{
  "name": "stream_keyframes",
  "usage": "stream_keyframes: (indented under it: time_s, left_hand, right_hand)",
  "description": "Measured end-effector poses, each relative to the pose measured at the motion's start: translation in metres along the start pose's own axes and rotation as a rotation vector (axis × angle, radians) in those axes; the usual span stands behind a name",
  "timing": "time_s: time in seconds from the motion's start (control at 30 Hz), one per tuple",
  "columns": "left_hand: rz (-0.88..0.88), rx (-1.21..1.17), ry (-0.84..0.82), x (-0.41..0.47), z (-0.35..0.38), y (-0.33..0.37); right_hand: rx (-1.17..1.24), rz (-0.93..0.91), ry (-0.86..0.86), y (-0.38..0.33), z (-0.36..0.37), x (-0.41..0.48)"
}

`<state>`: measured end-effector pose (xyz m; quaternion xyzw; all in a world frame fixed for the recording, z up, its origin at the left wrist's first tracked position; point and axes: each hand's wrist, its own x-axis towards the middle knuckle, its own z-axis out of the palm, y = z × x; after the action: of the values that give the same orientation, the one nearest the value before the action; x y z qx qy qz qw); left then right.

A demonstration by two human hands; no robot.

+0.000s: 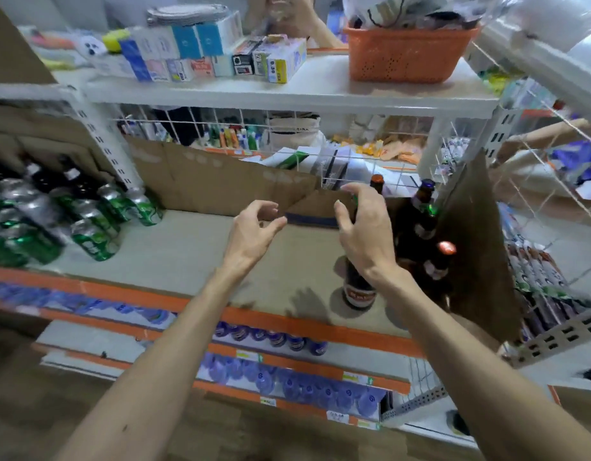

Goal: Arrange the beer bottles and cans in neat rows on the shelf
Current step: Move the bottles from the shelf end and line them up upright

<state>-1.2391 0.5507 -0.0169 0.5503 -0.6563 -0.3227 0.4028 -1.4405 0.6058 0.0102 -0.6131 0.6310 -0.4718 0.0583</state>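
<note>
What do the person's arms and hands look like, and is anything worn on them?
The left hand and the right hand are bare: no gloves, and no ring, watch or bracelet shows. The left forearm and the right forearm are bare as well; no sleeve is in view. The left forearm carries one small dark spot.

Left hand (pixel 254 229), right hand (pixel 365 237) near brown bottle (pixel 359 291)
</note>
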Motion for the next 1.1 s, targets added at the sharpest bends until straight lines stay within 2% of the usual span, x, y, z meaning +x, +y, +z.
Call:
stream_keyframes:
  time_s: [0.17,0.3,0.47,0.6,0.73,0.93,1.1]
  left_hand:
    - [-0.215,0.254,0.292,-0.019,-0.164,-0.062]
    - [-0.416,0.317,0.441,-0.062,-0.297,-0.111]
    - [-0.484,0.321,0.537,-0.097,-0.422,-0.164]
    - [-0.489,0.336,0.593,-0.102,-0.492,-0.203]
    - [-0.511,0.312,0.577,-0.093,-0.540,-0.233]
    - [-0.511,0.265,0.523,-0.042,-0.581,-0.279]
    - [-0.520,0.265,0.502,0.016,-0.629,-0.321]
  right_hand:
    - [-0.065,-0.109,-0.383,-0.080,0.113,0.012]
    - [-0.059,-0.159,-0.546,-0.154,0.199,0.004]
    - [-0.003,-0.196,-0.701,-0.255,0.303,-0.014]
    - [0.080,-0.204,-0.722,-0.323,0.372,-0.021]
    - [0.049,-0.218,-0.763,-0.361,0.422,-0.019]
    - [0.042,-0.261,-0.702,-0.398,0.493,0.004]
    - [0.070,-0.231,-0.724,-0.434,0.580,0.038]
